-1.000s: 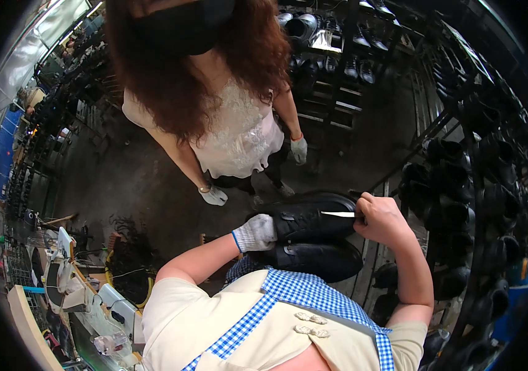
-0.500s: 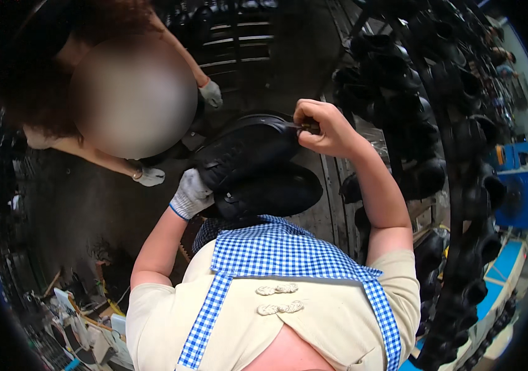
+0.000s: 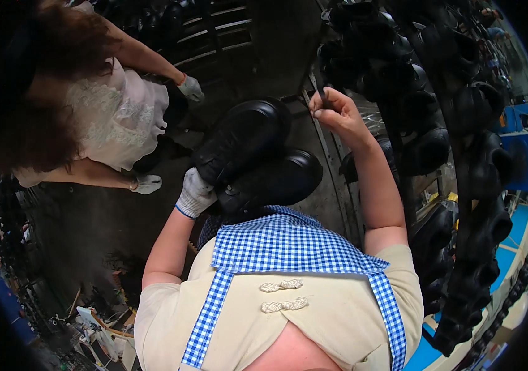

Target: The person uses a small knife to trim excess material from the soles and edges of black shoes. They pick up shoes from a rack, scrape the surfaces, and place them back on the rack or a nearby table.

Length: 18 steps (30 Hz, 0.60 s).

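A pair of black lace-up shoes lies in front of me. The upper shoe (image 3: 243,137) is angled with its rounded toe up and to the right, and the lower shoe (image 3: 279,180) rests beside it, just past my checked apron. My left hand (image 3: 197,193), in a white knit glove with a blue cuff edge, is closed on the heel end of the pair. My right hand (image 3: 343,116) is bare and raised to the right of the toes, apart from the shoes. Its fingers pinch a small dark tool (image 3: 324,98), whose kind is mostly hidden.
A rack of many black shoes (image 3: 426,148) stands close on my right. Beyond it are a blue machine (image 3: 522,148) and a blue-topped bench (image 3: 514,230). A co-worker in a white lace top (image 3: 115,102) is at upper left, wearing white gloves. Clutter (image 3: 106,334) sits lower left.
My right hand has drawn the tool away from the upper shoe's toe edge, up and to the right. The toe now shows uncovered. The co-worker has shifted left.
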Each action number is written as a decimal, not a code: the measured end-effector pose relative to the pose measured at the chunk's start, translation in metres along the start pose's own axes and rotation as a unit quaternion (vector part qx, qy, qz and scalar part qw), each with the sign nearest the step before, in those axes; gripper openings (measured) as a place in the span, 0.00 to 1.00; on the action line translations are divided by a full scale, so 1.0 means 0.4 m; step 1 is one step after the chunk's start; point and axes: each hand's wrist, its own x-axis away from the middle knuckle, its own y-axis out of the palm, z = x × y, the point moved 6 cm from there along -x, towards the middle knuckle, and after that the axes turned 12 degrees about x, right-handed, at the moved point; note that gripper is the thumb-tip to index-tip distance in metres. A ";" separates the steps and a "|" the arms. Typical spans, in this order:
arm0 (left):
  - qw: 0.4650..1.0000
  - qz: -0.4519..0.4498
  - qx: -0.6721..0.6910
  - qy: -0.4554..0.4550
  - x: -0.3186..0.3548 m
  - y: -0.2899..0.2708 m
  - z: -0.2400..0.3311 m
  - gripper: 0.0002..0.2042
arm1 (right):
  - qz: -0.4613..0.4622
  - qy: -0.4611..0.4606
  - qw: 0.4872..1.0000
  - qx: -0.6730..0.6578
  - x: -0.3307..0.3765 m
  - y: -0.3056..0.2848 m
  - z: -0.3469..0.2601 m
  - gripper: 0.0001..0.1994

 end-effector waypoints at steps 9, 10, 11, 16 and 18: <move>0.968 0.143 0.199 -0.052 -0.020 0.064 -0.089 0.10 | 0.089 0.050 0.977 0.189 0.134 -0.074 0.062 0.10; 0.948 0.163 0.261 -0.079 -0.014 0.082 -0.109 0.10 | 0.080 0.049 0.977 0.191 0.144 -0.070 0.046 0.11; 0.938 0.171 0.287 -0.093 -0.007 0.095 -0.123 0.11 | 0.071 0.047 0.978 0.193 0.153 -0.067 0.038 0.11; 0.939 0.158 0.290 -0.100 -0.060 0.101 -0.086 0.16 | 0.082 -0.049 0.931 0.351 0.192 -0.055 -0.040 0.13; 0.954 0.145 0.250 -0.083 -0.077 0.097 -0.060 0.17 | 0.079 -0.018 0.913 0.400 0.213 -0.052 -0.055 0.13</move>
